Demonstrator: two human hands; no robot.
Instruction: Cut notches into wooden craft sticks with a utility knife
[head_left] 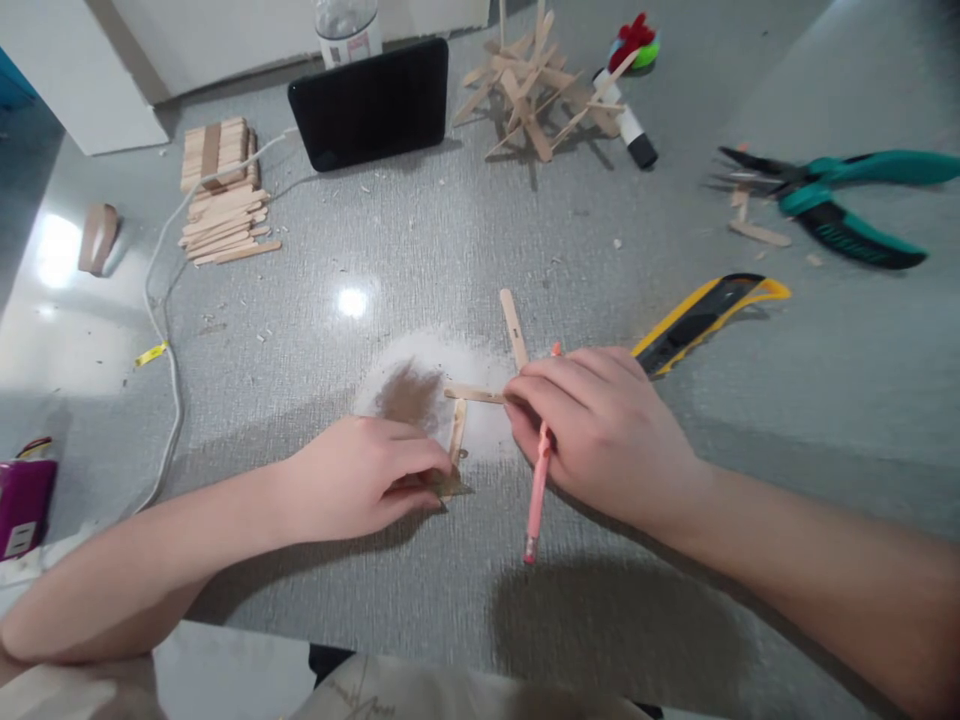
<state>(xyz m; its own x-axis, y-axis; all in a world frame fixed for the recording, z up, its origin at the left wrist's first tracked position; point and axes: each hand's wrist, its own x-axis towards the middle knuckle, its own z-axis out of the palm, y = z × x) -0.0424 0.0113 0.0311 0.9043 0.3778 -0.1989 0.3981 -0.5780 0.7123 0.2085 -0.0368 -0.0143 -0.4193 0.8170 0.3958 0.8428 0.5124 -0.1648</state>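
Observation:
My left hand [375,476] is closed on the lower end of a short wooden stick [457,430], with a small dark scrap under the fingertips. My right hand [600,420] pinches the right end of a small wooden piece [474,394] that lies across the top of the short stick. A pink pencil [537,500] is also in my right hand, its eraser end pointing down. Just beyond my right fingers a longer craft stick [512,325] sticks out; its lower end is hidden. A whitish patch with a brown smear [409,395] marks the table there.
A yellow cutter [697,318] lies beside my right hand, with teal pliers [832,190] farther right. Along the back are a stick structure [532,85], a marker [630,125], a black phone [371,105] and stacked craft sticks [225,225]. A white cable [171,370] runs down the left.

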